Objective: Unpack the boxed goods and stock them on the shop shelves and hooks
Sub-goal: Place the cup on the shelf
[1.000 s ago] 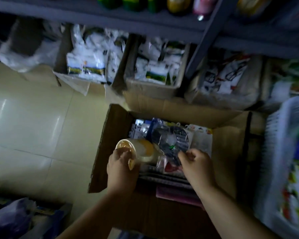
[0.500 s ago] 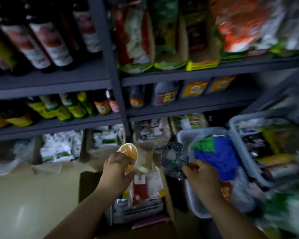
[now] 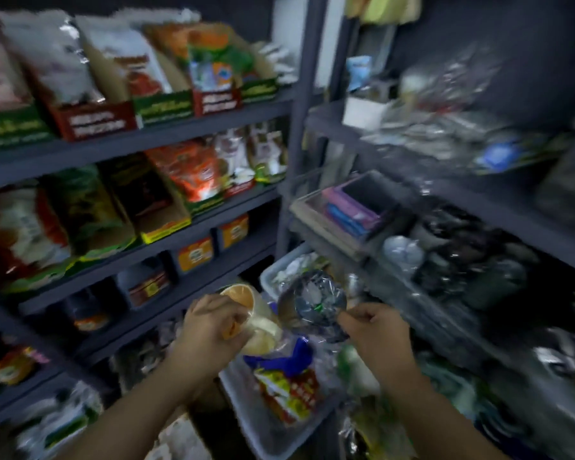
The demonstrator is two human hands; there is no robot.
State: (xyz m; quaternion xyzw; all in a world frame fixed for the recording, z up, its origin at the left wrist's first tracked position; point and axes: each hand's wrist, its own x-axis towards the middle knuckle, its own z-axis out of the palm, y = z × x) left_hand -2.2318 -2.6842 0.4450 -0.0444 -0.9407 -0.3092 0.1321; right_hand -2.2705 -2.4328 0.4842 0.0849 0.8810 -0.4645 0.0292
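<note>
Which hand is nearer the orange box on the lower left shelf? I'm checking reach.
Left. The left hand, gripping a yellow-lidded tub, sits just below-right of the orange box; the right hand is farther right, beyond the plastic-wrapped pack.

Single head-worn view, close, forward and down over both hands toward dark shelving.

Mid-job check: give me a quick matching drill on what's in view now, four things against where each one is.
Things:
1. orange-rimmed roll
2. dark plastic-wrapped pack
3. purple and blue boxes
4. blue and yellow packet

Places:
A. lying in the white basket below the hands
B. gripped by the left hand
C. on a right-side shelf, in an open tray
D. pinched by the right hand

Pairs: 1-B, 2-D, 3-C, 4-A
</note>
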